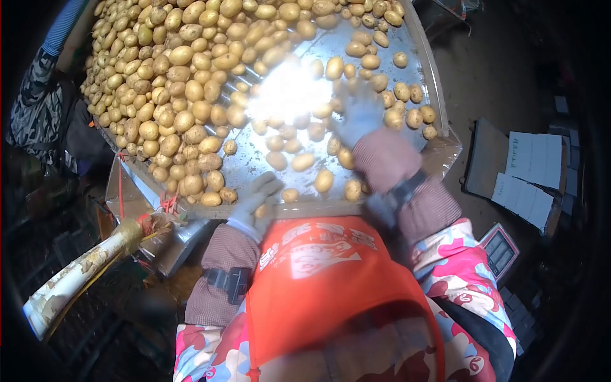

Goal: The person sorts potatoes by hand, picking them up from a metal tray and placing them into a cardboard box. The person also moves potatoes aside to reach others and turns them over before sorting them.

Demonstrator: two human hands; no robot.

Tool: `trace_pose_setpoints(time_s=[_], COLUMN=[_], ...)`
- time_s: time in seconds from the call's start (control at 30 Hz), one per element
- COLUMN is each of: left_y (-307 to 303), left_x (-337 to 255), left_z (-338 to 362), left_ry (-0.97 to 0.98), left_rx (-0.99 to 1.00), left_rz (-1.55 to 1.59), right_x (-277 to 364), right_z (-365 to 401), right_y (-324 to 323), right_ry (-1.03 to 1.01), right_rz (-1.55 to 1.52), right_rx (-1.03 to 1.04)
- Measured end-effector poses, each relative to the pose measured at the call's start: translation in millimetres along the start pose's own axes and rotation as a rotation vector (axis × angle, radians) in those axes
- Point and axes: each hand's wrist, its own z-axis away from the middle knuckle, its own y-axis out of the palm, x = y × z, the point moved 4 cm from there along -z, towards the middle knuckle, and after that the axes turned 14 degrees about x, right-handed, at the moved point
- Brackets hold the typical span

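My left hand (256,191), in a light grey glove, rests at the near edge of a metal sorting table (245,156). Its fingers stretch forward over the surface, and a small potato (260,211) shows beside the thumb. My right hand (360,114), gloved too, reaches farther in among loose potatoes (324,181) and is smeared by motion; whether its fingers grip anything is not visible. A large heap of potatoes (181,83) covers the left and far part of the table. Strong glare hides some potatoes in the middle.
Cardboard (433,57) lines the table's rim. Another person's patterned sleeve (35,102) shows at the far left. A worn pale pole (83,270) slants beside the near left corner. To the right are a box with white printed sheets (533,159) and a device with a display (499,251).
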Motion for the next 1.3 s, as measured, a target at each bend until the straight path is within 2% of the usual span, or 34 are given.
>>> trace_pose_setpoints(time_s=[0.07,0.13,0.23,0.27,0.33,0.37,0.43,0.53,0.6,0.63,0.67,0.73,0.77,0.83,0.87,0.93,0.97,1.0,1.07,1.1,1.2,1.3], left_y=[-19,-19,-24,-25,-8,-5,-14,-19,-21,-25,-25,-26,-18,1,13,39,72,90,48,31,36,11], left_x=[-12,-17,-17,-16,-27,-28,-23,-22,-17,-17,-17,-9,-7,7,17,20,9,11,28,34,27,35], left_z=[7,11,13,10,4,6,8,8,6,7,8,13,8,-3,-9,-12,-3,4,-5,-5,17,18], left_ry=[-0.034,-0.033,-0.017,-0.014,-0.112,-0.172,-0.097,-0.054,-0.035,-0.014,0.044,0.063,0.085,0.133,0.155,0.032,-0.111,-0.255,-0.243,-0.238,-0.181,-0.058], left_rx=[-0.108,-0.281,-0.309,-0.294,-0.323,-0.345,-0.294,-0.286,-0.321,-0.335,-0.254,-0.247,-0.174,0.037,0.176,0.159,0.012,-0.128,-0.077,-0.065,-0.246,0.089], left_rz=[-0.131,-0.274,-0.187,-0.23,-0.338,-0.389,-0.41,-0.312,-0.246,-0.215,-0.373,-0.483,-0.573,-0.776,-0.896,-0.658,-0.298,0.067,0.109,0.132,0.333,0.599], right_x=[38,56,27,2,-48,-54,-84,-57,-47,-45,-44,-67,-71,-39,-15,31,49,62,81,81,86,84], right_z=[36,76,65,55,-10,-24,-75,-90,-93,-94,-96,-88,-90,-44,-16,22,31,36,35,31,17,13], right_y=[21,9,-4,-10,-16,-43,-22,-35,-42,-42,-42,-43,-47,-45,-42,-39,-39,-35,-26,-18,-8,-11], right_ry=[0.038,-0.115,-0.166,-0.238,-0.16,-0.12,0.088,0.179,0.08,0.063,0.046,0.095,0.114,0.245,0.078,-0.233,-0.36,-0.342,-0.301,-0.284,-0.28,-0.343], right_rz=[0.054,-0.199,-0.676,-0.571,-0.051,0.025,-0.012,0.244,0.492,0.454,0.415,0.011,-0.186,-0.777,-0.868,-0.852,-0.74,-0.483,0.022,0.044,0.062,-0.005], right_rx=[0.158,0.176,0.68,0.162,-0.043,-0.129,0.486,0.424,0.547,0.542,0.538,0.425,0.354,0.507,0.564,0.582,0.542,0.467,0.304,0.276,0.263,0.281])
